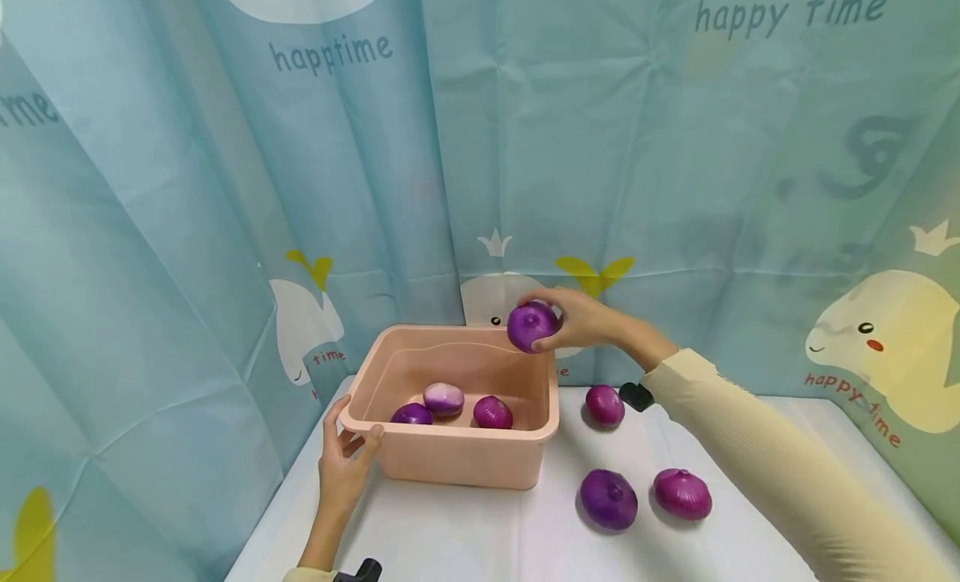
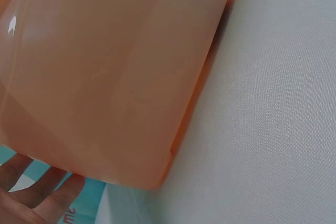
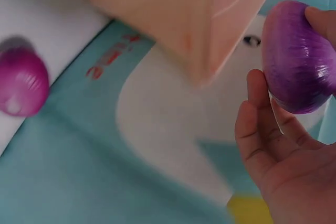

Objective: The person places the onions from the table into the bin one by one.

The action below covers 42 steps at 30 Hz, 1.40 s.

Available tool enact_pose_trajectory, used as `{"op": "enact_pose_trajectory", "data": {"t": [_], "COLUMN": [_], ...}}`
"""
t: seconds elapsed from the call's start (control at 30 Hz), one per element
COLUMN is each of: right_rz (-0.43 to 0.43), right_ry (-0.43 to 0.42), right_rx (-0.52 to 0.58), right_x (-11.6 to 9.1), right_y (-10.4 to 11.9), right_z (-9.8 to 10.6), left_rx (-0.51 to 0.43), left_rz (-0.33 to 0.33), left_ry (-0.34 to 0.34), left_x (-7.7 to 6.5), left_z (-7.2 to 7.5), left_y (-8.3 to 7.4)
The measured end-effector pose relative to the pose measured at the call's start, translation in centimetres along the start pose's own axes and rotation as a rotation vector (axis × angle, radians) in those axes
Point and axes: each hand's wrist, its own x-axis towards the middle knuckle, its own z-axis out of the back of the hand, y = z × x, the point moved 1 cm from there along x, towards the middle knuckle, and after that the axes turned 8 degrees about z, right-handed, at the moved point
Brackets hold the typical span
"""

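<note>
My right hand (image 1: 581, 317) holds a purple onion (image 1: 531, 325) between thumb and fingers, above the back right corner of a pink plastic bin (image 1: 461, 461). In the right wrist view this onion (image 3: 296, 59) shows its glossy side. My left hand (image 1: 342, 469) grips the bin's front left corner, thumb at the front and fingers along the left side. Only the left fingers (image 2: 63, 195) appear in the left wrist view, against the bin's wall. Inside the bin lie a dark purple onion (image 1: 412, 413), a pale onion (image 1: 444, 398) and a magenta onion (image 1: 492, 412).
On the white table (image 1: 465, 532), right of the bin, lie a magenta onion (image 1: 604, 406) at the back, a dark purple onion (image 1: 608, 499) nearer the front, and another magenta onion (image 1: 682, 494) beside it. A blue printed curtain (image 1: 540, 148) hangs behind and at both sides.
</note>
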Motion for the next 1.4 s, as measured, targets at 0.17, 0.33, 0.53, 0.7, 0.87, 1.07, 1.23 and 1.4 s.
{"op": "enact_pose_trajectory", "data": {"t": [0.17, 0.33, 0.53, 0.7, 0.87, 1.07, 1.23, 1.4], "right_rz": [0.034, 0.093, 0.114, 0.080, 0.058, 0.025, 0.002, 0.005], "right_ry": [0.046, 0.073, 0.099, 0.130, 0.143, 0.174, 0.211, 0.196], "right_rx": [-0.013, -0.031, -0.024, -0.022, -0.013, -0.005, 0.033, 0.082], "right_x": [2.6, 4.4, 5.7, 6.2, 6.4, 6.3, 6.0, 5.6], "right_y": [1.3, 1.9, 2.3, 2.5, 2.6, 2.5, 2.5, 2.3], "right_z": [-1.8, -3.4, -5.0, -6.0, -6.6, -6.9, -6.5, -5.8], "left_rx": [-0.002, -0.002, 0.016, 0.019, 0.008, 0.010, 0.018, 0.002], "left_rz": [-0.009, -0.008, 0.006, 0.005, 0.006, 0.012, 0.006, -0.002], "left_ry": [0.008, 0.011, 0.002, 0.010, 0.013, 0.011, 0.009, 0.017], "left_x": [-0.1, -0.1, 0.0, 0.0, -0.1, -0.1, 0.0, 0.0], "left_z": [0.1, 0.0, -0.2, -0.4, -0.5, -0.5, -0.3, 0.1], "left_y": [-0.1, 0.0, 0.1, 0.1, 0.1, 0.1, -0.2, -0.4]}}
